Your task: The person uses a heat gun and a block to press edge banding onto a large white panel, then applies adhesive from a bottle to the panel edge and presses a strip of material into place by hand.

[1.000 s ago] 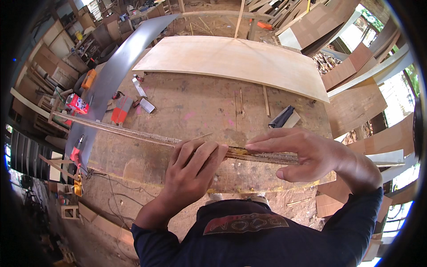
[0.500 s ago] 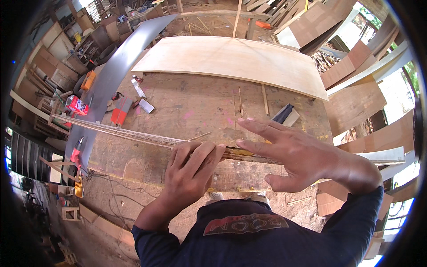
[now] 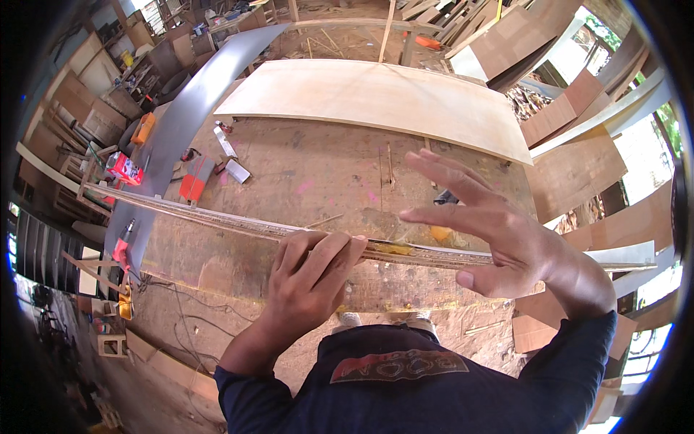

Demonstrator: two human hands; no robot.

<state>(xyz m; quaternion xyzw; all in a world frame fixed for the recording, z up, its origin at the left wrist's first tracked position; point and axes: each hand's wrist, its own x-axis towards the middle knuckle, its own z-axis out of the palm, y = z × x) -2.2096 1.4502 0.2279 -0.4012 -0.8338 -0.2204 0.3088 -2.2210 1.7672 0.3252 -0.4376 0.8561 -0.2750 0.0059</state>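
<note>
Across the front of the worktable (image 3: 289,181) runs a long, narrow wooden strip or panel edge (image 3: 195,213) with layered sides like plywood. My left hand (image 3: 311,271) is wrapped over it near the middle, fingers curled around the edge. Just right of those fingers, a yellowish smear (image 3: 394,248) shows on the edge. My right hand (image 3: 499,228) hovers over the right part of the strip, fingers spread and thumb apart, holding nothing. A small yellow item (image 3: 439,233) shows under its fingers, too covered to name.
A wide pale board (image 3: 376,101) lies across the table's far side. On the left are a grey sheet (image 3: 202,87), a red-and-white box (image 3: 124,169), a red-handled tool (image 3: 123,249) and an orange-and-grey piece (image 3: 195,179). Wooden panels (image 3: 585,170) lean at right; cables (image 3: 188,318) trail on the floor.
My right hand has lifted and shifted right along the strip, its fingers angled further upward. My left hand keeps its grip in the same place.
</note>
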